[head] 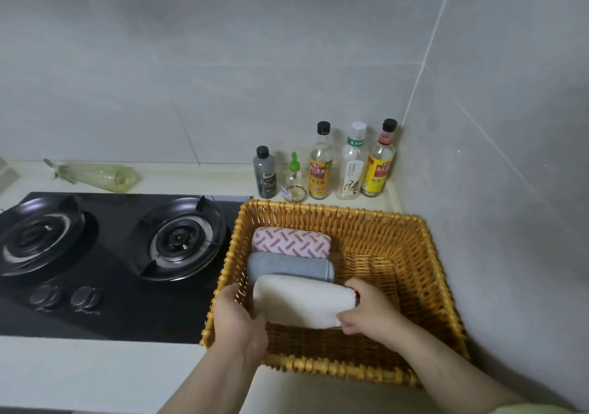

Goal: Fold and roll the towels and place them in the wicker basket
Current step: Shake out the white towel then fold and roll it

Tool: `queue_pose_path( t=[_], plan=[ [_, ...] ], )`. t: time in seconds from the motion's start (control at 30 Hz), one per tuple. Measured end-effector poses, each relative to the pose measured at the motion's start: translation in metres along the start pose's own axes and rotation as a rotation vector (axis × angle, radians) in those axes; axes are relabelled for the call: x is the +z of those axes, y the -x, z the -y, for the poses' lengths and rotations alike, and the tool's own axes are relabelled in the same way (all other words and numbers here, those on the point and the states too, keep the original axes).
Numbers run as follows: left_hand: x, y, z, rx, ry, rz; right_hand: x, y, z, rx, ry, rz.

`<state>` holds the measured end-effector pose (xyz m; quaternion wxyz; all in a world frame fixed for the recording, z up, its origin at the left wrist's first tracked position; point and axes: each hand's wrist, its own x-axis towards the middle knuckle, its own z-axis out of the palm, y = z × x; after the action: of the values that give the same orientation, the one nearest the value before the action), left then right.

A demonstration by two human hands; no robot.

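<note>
White towel roll (302, 303) is held at both ends, low inside the wicker basket (334, 370), on its left side. Left hand (236, 321): fingers curled round the roll's left end, tips hidden by the cloth. Right hand (369, 313): fingers bent over the top of the right end, thumb at its near edge, gripping. I cannot tell whether the roll rests on the basket floor. Close behind it I note a grey towel roll (287, 265), then a pink patterned roll (290, 243) at the far wall. The basket stands on the counter (79, 375) in the wall corner, with the gas hob (105, 254) just beside it on the left and five bottles (320, 165) in a row behind.
</note>
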<state>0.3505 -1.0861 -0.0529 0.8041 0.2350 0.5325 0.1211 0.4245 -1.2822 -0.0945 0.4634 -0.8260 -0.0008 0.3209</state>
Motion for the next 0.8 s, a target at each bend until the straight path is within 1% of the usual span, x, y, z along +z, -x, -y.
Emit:
queue_pose_path(
  t=[0.07, 0.2, 0.23, 0.33, 0.4, 0.5, 0.6, 0.67, 0.8],
  plan=[
    [-0.001, 0.003, 0.000, -0.111, 0.032, -0.018, 0.003, -0.002, 0.000, -0.003, 0.006, 0.030],
    [-0.005, 0.003, 0.006, -0.388, 0.095, 0.158, 0.010, -0.006, 0.000, -0.023, 0.046, 0.102],
    [-0.003, 0.004, 0.005, -0.422, 0.107, 0.162, 0.012, -0.007, 0.000, -0.029, 0.063, 0.122],
    [0.002, -0.002, 0.004, -0.374, 0.111, 0.046, 0.019, -0.009, 0.001, -0.068, 0.151, 0.179],
    [0.005, -0.002, 0.002, -0.361, 0.085, -0.054, 0.021, -0.010, 0.004, -0.126, 0.283, 0.207],
    [0.012, -0.001, 0.004, -0.355, 0.000, -0.122, 0.028, -0.014, 0.004, -0.165, 0.429, 0.256],
    [0.015, -0.004, 0.009, -0.349, -0.022, -0.151, 0.030, -0.021, -0.002, -0.147, 0.505, 0.232],
    [0.015, -0.010, 0.010, -0.347, 0.002, -0.160, 0.028, -0.025, -0.006, -0.143, 0.483, 0.203],
    [0.021, -0.015, 0.014, -0.341, 0.038, -0.117, 0.029, -0.028, -0.011, -0.245, 0.406, 0.085]
  ],
)
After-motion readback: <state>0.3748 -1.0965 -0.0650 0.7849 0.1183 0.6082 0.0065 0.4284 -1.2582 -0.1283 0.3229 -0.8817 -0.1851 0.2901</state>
